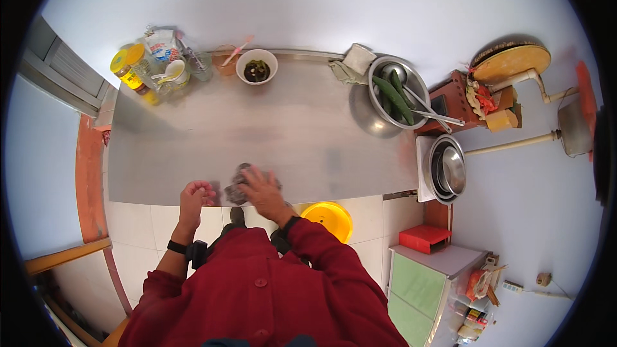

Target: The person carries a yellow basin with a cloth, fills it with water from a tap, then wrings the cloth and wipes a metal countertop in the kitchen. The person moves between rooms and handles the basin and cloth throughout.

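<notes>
My right hand (262, 196) presses down on a crumpled dark grey cloth (236, 192) near the front edge of a stainless steel table (289, 149). Its fingers are spread over the cloth and slightly blurred. To the left of it, my left hand (198, 197) hovers at the same edge, fingers loosely bent and nothing visible in them. At the back of the table stands a white bowl (257, 67) with dark green food in it. Beside that bowl is a glass (225, 60) with a pink-handled utensil.
Jars (126, 71), a plastic bag (164, 44) and a white cup (176, 71) crowd the back left. A steel basin (423, 77) with cucumbers (393, 96) and ladles sits back right, near folded cloths (359, 59). Nested steel bowls (446, 168) are at right; a yellow basin (332, 219) is on the floor.
</notes>
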{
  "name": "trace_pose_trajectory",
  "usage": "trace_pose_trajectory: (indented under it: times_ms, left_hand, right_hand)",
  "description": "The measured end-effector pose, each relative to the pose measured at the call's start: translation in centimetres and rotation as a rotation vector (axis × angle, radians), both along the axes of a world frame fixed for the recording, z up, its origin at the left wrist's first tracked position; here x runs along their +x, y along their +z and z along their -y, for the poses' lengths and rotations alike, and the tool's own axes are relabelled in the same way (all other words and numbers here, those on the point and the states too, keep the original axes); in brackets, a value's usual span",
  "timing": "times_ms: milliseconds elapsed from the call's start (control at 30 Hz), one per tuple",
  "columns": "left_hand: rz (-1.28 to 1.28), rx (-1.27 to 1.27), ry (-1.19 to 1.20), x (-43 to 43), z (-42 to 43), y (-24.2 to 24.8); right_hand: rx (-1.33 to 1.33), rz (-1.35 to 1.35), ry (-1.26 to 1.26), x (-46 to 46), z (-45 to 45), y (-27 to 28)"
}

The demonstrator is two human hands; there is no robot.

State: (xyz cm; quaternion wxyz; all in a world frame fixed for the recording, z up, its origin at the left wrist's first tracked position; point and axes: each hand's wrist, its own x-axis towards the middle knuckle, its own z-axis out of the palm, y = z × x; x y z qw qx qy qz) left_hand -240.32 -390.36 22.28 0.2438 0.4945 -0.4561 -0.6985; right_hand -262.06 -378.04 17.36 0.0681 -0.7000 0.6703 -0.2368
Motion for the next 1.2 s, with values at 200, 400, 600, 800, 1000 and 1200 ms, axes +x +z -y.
trace_pose_trajectory:
  times_ms: [200,400,600,800,1000,1200]
  left_hand:
    - [0.370,-1.081,-0.502,-0.4,1.7,-0.8]
    - [0.369,-1.443,-1.102,-5.1,-0.5,-2.4]
    - [0.205,-1.486,-1.121,-16.2,-4.7,-4.4]
    - [0.361,-1.529,-0.878,-21.6,-2.0,-5.3]
    - [0.757,-1.395,-0.382,-8.3,11.8,-5.8]
    - [1.098,-1.183,-0.176,0.4,14.5,-5.4]
  right_hand:
    - [-0.004,0.221,0.010,1.2,0.9,1.1]
    - [-0.105,0.392,-0.654,-7.6,-11.9,-1.1]
    - [-0.075,0.284,-0.907,-7.9,-23.8,-1.7]
    - [0.065,0.440,-0.858,-5.5,-26.0,-2.0]
    - [0.136,0.488,-0.968,-7.3,-30.7,-3.4]
    - [0.134,0.377,-1.007,-8.2,-34.9,-4.6]
